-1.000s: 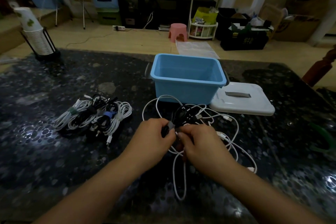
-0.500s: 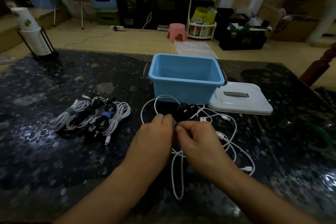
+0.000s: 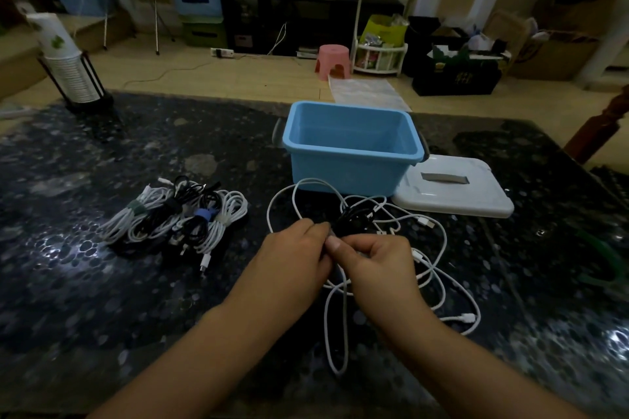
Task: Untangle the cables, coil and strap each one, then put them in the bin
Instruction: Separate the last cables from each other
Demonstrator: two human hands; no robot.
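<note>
On the dark stone table a loose tangle of white cables (image 3: 439,248) spreads in front of the open blue bin (image 3: 350,146). A coiled black cable (image 3: 354,218) lies in the tangle. My left hand (image 3: 292,258) and my right hand (image 3: 377,262) meet just below it, both pinching the black coil at its near end, where a grey strap showed earlier; the strap is hidden now. To the left lies a pile of coiled, strapped cables (image 3: 180,218), white and black.
The bin's white lid (image 3: 456,190) lies flat to the right of the bin. A stack of paper cups in a black holder (image 3: 68,68) stands at the table's far left corner. A green object (image 3: 602,258) sits near the right edge.
The grey strap seen between my fingers a second ago is now covered by them. My hands have closed together on the black coil; the white tangle shifted slightly.
</note>
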